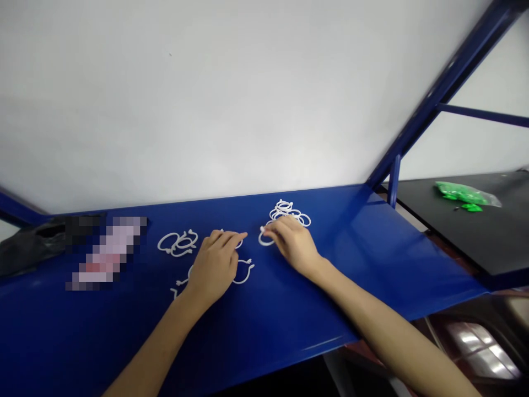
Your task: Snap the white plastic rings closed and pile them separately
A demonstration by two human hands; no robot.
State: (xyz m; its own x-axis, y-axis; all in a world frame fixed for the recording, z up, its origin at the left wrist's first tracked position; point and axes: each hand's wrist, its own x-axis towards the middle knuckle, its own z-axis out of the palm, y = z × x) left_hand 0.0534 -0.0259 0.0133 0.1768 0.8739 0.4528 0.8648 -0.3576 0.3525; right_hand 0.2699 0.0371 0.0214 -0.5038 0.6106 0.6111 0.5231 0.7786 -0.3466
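Several white plastic rings lie on a blue metal shelf (289,309). My right hand (291,242) rests on the shelf with its fingers curled onto one white ring (264,238), right in front of a pile of rings (289,212). My left hand (215,264) lies palm down, fingers stretched toward the right hand, covering part of some rings; another ring (244,272) shows beside it. A small cluster of rings (178,243) sits to its left.
A white wall rises behind the shelf. A blurred patch (105,251) and a dark bag (28,245) lie at the left. A blue slanted post (438,94) stands at right, beyond it a black surface (467,231) with a bag of green parts (465,194).
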